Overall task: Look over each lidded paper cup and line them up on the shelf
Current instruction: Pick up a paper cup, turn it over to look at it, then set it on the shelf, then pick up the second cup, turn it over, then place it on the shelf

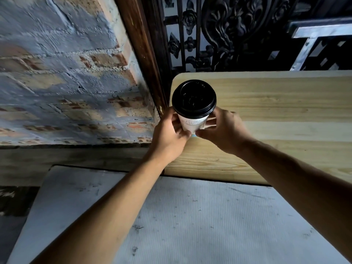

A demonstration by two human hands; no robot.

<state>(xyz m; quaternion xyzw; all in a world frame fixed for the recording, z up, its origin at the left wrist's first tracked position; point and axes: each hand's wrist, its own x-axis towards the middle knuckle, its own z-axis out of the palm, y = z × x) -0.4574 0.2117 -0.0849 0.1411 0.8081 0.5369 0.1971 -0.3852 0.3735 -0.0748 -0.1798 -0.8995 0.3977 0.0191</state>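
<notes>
Rough painted brick wall (62, 73) fills the left of the scene, meeting a dark wooden post (141, 54) that runs down to the corner. Behind the post stands black ornamental ironwork (219, 31) with floral scrolls. A pale wooden shelf (285, 103) with a rounded near-left corner extends to the right; its grain runs lengthwise in light and darker bands. Below it lies a grey ribbed mat (200, 225), scuffed in places.

One lidded paper cup (194, 111) is present. It stands upright at the left end of the shelf, close to the rounded corner and the post. Its black lid (194, 98) is seated on the rim, and the white wall below carries a faint line pattern. Whether the base rests on the wood cannot be told, as the hands cover it.

Both bare forearms reach in from below. The left hand (169, 136) has its grip closed around the left side of the cup's lower wall. The right hand (222, 130) is closed on the right side in the same way, thumb across the front. The thumbs nearly meet at the cup's base.
</notes>
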